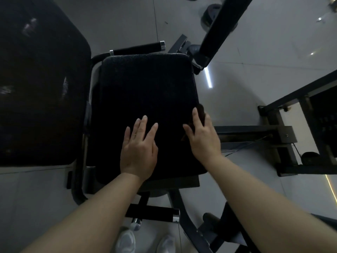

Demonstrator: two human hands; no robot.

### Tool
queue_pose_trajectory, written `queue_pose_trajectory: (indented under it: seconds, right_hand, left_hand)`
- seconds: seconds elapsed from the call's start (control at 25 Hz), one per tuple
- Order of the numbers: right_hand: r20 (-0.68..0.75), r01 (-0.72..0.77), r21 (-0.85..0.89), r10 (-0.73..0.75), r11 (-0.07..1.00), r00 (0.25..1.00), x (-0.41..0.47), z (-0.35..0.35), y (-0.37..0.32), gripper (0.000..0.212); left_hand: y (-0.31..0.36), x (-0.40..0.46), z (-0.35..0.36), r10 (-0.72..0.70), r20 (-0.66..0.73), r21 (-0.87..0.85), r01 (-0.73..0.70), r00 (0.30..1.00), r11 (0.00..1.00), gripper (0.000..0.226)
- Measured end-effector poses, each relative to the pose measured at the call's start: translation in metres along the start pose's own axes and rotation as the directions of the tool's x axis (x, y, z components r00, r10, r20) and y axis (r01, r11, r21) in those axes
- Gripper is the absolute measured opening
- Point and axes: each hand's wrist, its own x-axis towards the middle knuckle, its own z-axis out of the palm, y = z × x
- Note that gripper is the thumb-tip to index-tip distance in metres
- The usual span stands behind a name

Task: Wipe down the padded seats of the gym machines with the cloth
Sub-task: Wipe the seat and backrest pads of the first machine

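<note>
A black padded seat (144, 92) of a gym machine fills the middle of the view. My left hand (139, 148) lies flat on its near part with straight, spread fingers. At the seat's right edge my right hand (202, 136) holds a dark brown cloth (200, 111), and the cloth sticks out past my fingertips and under my palm. Most of the cloth is hidden under the hand.
A large black back pad (40, 84) stands to the left. Black handles (140, 48) sit behind and in front of the seat. A slanted frame bar (224, 28) rises at the back right, and a weight-stack frame (291, 136) stands on the grey tiled floor (246, 66) at right.
</note>
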Motion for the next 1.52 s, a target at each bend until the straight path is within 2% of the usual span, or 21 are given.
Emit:
queue_pose_trajectory:
  seconds: [0.16,0.36,0.48,0.56,0.68,0.76,0.84,0.96,1.08,1.16,1.28,1.4,1.48,1.52]
  right_hand:
    - [0.005,-0.05,-0.132,0.051,0.99,0.999,0.028,-0.001,-0.021,0.065]
    - [-0.139,-0.066,-0.252,0.032,0.965,0.99,-0.063,0.026,-0.02,0.063]
    - [-0.086,-0.043,-0.3,0.018,0.953,0.996,-0.112,0.041,-0.014,0.061]
    - [-0.062,0.014,-0.281,-0.032,0.96,0.998,-0.096,0.031,-0.004,0.061]
    - [-0.016,-0.111,-0.068,0.11,0.992,0.994,-0.036,0.007,-0.006,0.064]
    - [-0.059,-0.194,-0.098,0.189,0.976,0.98,-0.03,0.011,-0.015,0.063]
    - [-0.137,-0.215,-0.192,0.191,0.958,0.972,-0.055,0.027,-0.031,0.064]
    - [-0.171,-0.168,-0.2,0.135,0.965,0.976,-0.101,0.056,-0.06,0.064]
    - [-0.138,-0.092,-0.181,0.067,0.979,0.988,-0.126,0.084,-0.092,0.061]
    - [-0.116,-0.045,-0.172,0.026,0.984,0.993,-0.131,0.093,-0.112,0.06]
    - [-0.087,0.069,-0.126,-0.08,0.99,0.993,-0.129,0.096,-0.127,0.057]
    - [-0.1,0.233,0.105,-0.223,0.967,0.97,-0.126,0.077,-0.117,0.044]
    - [-0.178,0.288,0.278,-0.246,0.916,0.953,-0.107,0.054,-0.096,0.044]
    - [-0.229,0.297,0.266,-0.239,0.917,0.943,-0.09,0.042,-0.085,0.044]
  left_hand:
    - [-0.003,-0.004,0.001,-0.08,-0.028,-0.008,0.08,0.996,0.997,0.048]
    - [-0.004,-0.004,-0.001,-0.079,-0.014,-0.027,0.079,0.997,0.997,0.049]
    - [-0.004,-0.004,0.0,-0.074,-0.018,-0.027,0.073,0.997,0.997,0.049]
    - [-0.004,-0.004,-0.001,-0.068,-0.015,-0.034,0.067,0.998,0.997,0.049]
    - [-0.005,-0.004,0.0,-0.057,-0.015,-0.06,0.056,0.998,0.997,0.049]
    - [-0.005,-0.004,-0.001,-0.054,-0.029,-0.095,0.051,0.998,0.994,0.048]
    - [-0.005,-0.003,-0.003,-0.078,-0.052,-0.189,0.066,0.996,0.98,0.046]
    - [-0.01,-0.003,-0.01,-0.158,-0.066,-0.451,0.112,0.985,0.885,0.042]
    - [-0.017,-0.004,-0.028,-0.21,0.038,-0.714,0.174,0.977,0.678,0.039]
    - [-0.025,-0.004,-0.043,-0.23,0.101,-0.781,0.22,0.968,0.585,0.038]
    - [-0.039,-0.003,-0.053,-0.234,0.108,-0.803,0.224,0.966,0.552,0.037]
    - [-0.044,-0.007,-0.049,-0.207,0.09,-0.78,0.198,0.974,0.593,0.037]
    - [-0.041,-0.015,-0.043,-0.123,-0.043,-0.671,0.063,0.991,0.739,0.036]
    - [-0.037,-0.02,-0.039,-0.019,-0.136,-0.556,-0.06,0.991,0.829,0.036]
